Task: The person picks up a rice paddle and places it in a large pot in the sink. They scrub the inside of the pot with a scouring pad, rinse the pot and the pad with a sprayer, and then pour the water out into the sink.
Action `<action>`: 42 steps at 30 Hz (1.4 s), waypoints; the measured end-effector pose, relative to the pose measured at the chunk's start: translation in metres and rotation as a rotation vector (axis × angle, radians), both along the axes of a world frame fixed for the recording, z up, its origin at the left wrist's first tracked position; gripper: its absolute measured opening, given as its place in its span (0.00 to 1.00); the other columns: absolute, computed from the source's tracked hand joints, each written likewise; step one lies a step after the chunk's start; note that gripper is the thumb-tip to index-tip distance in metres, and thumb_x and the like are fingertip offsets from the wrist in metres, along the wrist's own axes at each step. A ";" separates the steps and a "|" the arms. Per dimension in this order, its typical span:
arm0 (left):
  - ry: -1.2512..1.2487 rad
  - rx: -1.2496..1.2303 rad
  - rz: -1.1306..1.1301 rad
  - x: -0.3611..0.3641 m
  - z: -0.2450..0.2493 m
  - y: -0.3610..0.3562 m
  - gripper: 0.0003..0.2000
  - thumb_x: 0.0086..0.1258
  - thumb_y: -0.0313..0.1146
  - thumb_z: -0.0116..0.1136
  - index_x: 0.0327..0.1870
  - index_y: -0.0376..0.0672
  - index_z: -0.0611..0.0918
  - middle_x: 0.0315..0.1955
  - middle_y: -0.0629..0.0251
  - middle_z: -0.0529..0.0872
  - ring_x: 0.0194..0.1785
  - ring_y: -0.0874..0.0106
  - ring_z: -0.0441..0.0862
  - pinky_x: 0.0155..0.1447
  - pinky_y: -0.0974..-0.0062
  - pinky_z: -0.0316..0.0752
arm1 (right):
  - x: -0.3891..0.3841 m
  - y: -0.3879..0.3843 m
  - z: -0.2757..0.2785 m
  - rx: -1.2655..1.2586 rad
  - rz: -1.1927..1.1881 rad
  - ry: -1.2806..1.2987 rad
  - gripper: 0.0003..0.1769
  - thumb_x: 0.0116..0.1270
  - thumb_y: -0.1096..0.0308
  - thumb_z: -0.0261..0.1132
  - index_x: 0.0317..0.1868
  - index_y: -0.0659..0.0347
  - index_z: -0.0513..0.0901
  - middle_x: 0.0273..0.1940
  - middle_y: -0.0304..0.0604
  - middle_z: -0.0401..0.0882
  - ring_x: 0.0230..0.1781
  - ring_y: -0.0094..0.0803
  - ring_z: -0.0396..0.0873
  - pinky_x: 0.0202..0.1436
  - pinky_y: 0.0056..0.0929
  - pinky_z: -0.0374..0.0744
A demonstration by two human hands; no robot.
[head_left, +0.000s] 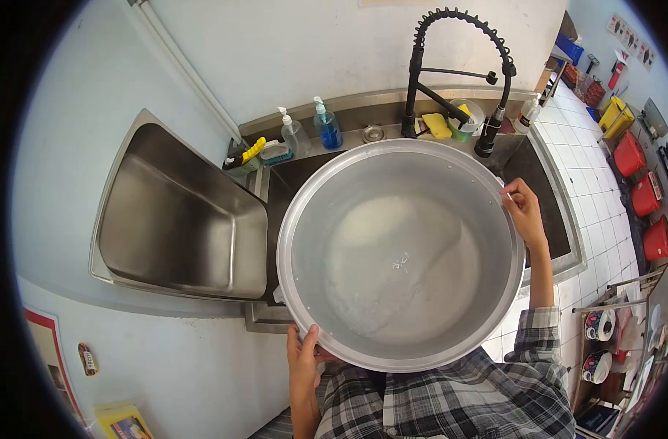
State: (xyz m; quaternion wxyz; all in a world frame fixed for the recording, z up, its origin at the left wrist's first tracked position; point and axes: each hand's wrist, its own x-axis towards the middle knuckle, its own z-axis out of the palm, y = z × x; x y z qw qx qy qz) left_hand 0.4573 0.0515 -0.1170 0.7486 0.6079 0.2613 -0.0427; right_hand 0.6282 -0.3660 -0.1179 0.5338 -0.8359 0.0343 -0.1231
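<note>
A large round aluminium pot (312,227) is tilted toward me over the sink, its open mouth facing up. Whitish wet streaks and a few bubbles mark its bottom. My left hand (304,362) grips the lower-left rim, thumb on top and fingers underneath, partly hidden. On the right side, my right hand (523,208) is closed around a handle at the rim. The pot covers most of the metal sink (577,252) beneath it, and its near edge is close to my checked shirt.
A deep steel basin (180,219) stands tilted at the left. Behind the pot are a black spring faucet (413,95), pump bottles (326,128), a brush (277,154) and a yellow sponge (437,126). Shelves (605,351) and red bins (645,194) stand at the right.
</note>
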 end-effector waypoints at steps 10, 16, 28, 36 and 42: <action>0.067 -0.190 -0.064 -0.024 -0.007 -0.004 0.20 0.70 0.38 0.48 0.56 0.34 0.63 0.37 0.50 0.80 0.25 0.65 0.83 0.29 0.72 0.83 | 0.010 0.004 0.021 -0.166 0.063 0.022 0.10 0.59 0.79 0.56 0.42 0.60 0.74 0.19 0.34 0.68 0.20 0.17 0.61 0.25 0.19 0.61; 0.116 -0.210 -0.112 -0.040 -0.014 -0.006 0.22 0.70 0.38 0.49 0.58 0.33 0.62 0.43 0.50 0.78 0.26 0.66 0.83 0.31 0.72 0.83 | 0.017 0.005 0.025 -0.249 0.115 -0.015 0.10 0.59 0.79 0.57 0.42 0.61 0.73 0.19 0.37 0.68 0.21 0.18 0.62 0.26 0.21 0.64; 0.237 -0.026 -0.823 -0.005 -0.021 0.091 0.30 0.72 0.53 0.39 0.56 0.29 0.69 0.50 0.50 0.77 0.38 0.60 0.84 0.46 0.68 0.79 | 0.026 0.000 0.028 -0.340 0.178 -0.009 0.09 0.59 0.80 0.58 0.40 0.62 0.74 0.21 0.37 0.67 0.21 0.19 0.62 0.26 0.22 0.64; -0.163 -0.198 -0.359 0.128 -0.084 0.062 0.28 0.67 0.51 0.47 0.58 0.34 0.69 0.50 0.52 0.76 0.51 0.64 0.76 0.50 0.67 0.73 | 0.033 -0.009 0.018 -0.403 0.169 -0.105 0.11 0.54 0.80 0.60 0.39 0.61 0.74 0.21 0.37 0.67 0.22 0.22 0.65 0.29 0.23 0.67; -0.035 -0.120 -0.215 0.123 -0.077 0.046 0.29 0.50 0.29 0.47 0.60 0.36 0.66 0.46 0.57 0.75 0.48 0.66 0.73 0.51 0.69 0.71 | 0.020 -0.013 0.015 -0.384 0.002 0.056 0.21 0.57 0.77 0.59 0.52 0.56 0.66 0.25 0.47 0.77 0.28 0.34 0.78 0.35 0.29 0.73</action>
